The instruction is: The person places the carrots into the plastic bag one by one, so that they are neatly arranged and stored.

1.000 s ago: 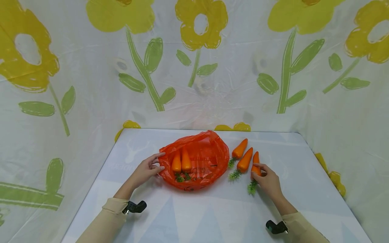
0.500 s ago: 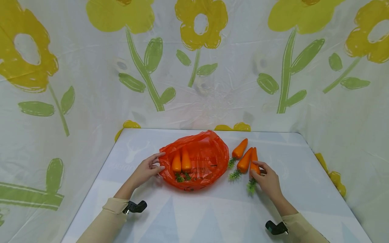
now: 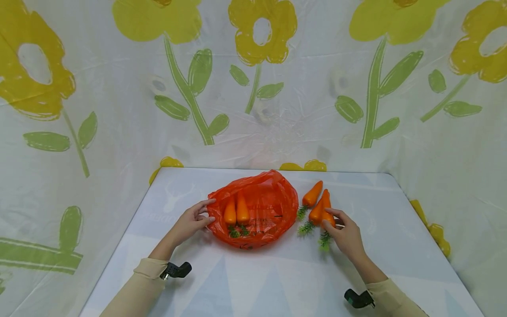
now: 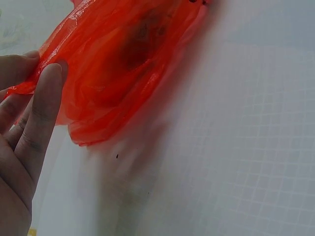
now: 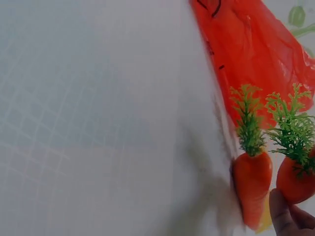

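Two carrots (image 3: 242, 212) in left hand's (image 3: 192, 223) pinched bag (image 3: 275, 198), three at 3 o'clock, incl. right hand's (image 3: 348, 234) pinched carrot (image 5: 292, 185), scooted 9-ward

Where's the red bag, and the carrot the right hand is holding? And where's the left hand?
Red bag (image 3: 270, 202): head view, bare inside wall.
Held carrot (image 3: 328, 217): head view, its thick orange end.
Left hand (image 3: 190, 224): head view, middle of the hand.
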`<state>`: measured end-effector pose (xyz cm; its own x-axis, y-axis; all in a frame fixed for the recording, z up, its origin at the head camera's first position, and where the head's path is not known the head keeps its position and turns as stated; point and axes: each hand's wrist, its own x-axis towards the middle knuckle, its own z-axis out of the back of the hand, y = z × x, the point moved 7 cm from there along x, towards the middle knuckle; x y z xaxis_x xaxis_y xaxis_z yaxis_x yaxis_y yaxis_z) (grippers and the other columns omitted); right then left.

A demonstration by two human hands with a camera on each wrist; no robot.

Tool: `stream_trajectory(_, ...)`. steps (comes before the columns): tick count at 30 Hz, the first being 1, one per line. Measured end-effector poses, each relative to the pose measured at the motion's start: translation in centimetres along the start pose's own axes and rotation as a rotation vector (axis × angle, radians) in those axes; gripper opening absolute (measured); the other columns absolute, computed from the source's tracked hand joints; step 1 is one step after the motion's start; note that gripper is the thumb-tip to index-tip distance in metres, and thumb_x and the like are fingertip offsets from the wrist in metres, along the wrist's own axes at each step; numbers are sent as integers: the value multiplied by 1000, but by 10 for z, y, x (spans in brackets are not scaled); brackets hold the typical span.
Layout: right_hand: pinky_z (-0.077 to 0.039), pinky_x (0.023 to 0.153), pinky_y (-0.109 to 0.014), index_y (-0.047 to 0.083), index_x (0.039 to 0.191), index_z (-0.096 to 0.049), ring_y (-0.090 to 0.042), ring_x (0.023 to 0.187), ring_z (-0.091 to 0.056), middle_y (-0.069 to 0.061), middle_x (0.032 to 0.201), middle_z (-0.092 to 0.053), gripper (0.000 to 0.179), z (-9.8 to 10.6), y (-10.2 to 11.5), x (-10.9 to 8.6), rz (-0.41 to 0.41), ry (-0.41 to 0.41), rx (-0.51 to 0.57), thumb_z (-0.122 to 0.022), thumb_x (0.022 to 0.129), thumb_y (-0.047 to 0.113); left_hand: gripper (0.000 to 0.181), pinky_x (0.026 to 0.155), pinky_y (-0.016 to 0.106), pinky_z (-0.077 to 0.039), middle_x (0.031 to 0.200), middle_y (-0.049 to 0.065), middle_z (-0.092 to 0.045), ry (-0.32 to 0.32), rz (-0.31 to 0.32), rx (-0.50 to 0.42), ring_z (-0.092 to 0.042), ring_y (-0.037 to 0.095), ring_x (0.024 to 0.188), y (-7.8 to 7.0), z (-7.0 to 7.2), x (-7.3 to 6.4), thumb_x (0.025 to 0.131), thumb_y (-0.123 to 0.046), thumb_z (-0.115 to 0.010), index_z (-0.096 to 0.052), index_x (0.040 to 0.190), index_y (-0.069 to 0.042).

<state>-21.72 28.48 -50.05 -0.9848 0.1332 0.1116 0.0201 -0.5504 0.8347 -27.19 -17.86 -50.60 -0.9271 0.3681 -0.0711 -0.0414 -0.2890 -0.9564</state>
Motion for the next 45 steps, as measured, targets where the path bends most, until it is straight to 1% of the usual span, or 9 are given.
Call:
stream_trajectory(8,-50,82,-11,10,137,-62,-26,110,-60,-12,136,-62,43,-3,14,-4,48,7,17,-69,99,27,62,74,36,-62,136,20,-58,0,4,0,-69,28,82,1,0,0,97,-17,-70,-43,153,-14)
stream_trajectory(14,-50,82,-9,11,135,-64,-16,106,-59,-10,134,-63,39,-5,21,-5,87,-1,28,-69,98,24,62,73,36,-62,136,19,-58,-2,3,-1,-69,28,81,-1,-1,0,97,-16,-70,-43,153,-14)
stream_trajectory(16,-50,82,-10,11,135,-64,-14,105,-59,-10,133,-63,39,-6,22,-5,98,-2,28,-69,99,23,62,74,36,-62,136,19,-58,-4,5,-1,-69,28,81,-1,-1,0,97,-16,-70,-43,153,-15)
stream_trajectory(21,-51,82,-10,8,135,-63,-23,109,-59,-13,137,-60,38,-8,26,-6,92,16,61,-68,99,20,62,75,37,-62,136,19,-58,-4,7,6,-69,28,82,0,-1,-1,97,-17,-71,-43,153,-15)
stream_trajectory(27,-52,82,-11,7,135,-63,-23,108,-60,-15,138,-59,39,-10,34,-6,89,33,80,-68,99,19,63,75,39,-63,136,22,-57,7,-8,1,-69,26,82,0,-1,0,97,-16,-70,-42,153,-11)
stream_trajectory(32,-52,81,-12,5,135,-63,-29,108,-61,-18,135,-60,38,-9,45,-8,114,32,106,-68,99,16,63,74,39,-63,135,23,-58,8,-14,5,-69,25,81,0,0,0,97,-16,-70,-42,153,-10)
stream_trajectory(35,-53,80,-12,4,134,-63,-28,106,-62,-18,131,-62,38,-9,52,-10,137,28,129,-69,98,14,63,74,38,-63,135,22,-58,6,-14,2,-69,26,80,0,0,0,97,-16,-71,-42,153,-11)
stream_trajectory(41,-53,82,-13,6,133,-64,-23,106,-59,-15,127,-64,38,-12,60,-13,169,28,127,-71,96,13,63,74,36,-62,134,19,-59,-8,6,0,-69,33,82,1,0,0,97,-16,-71,-43,153,-13)
stream_trajectory(45,-53,83,-13,6,132,-65,-22,105,-59,-14,124,-65,38,-13,63,-14,198,23,124,-72,95,10,62,73,35,-62,135,21,-58,-7,-3,3,-69,33,81,0,0,0,97,-17,-70,-43,153,-12)
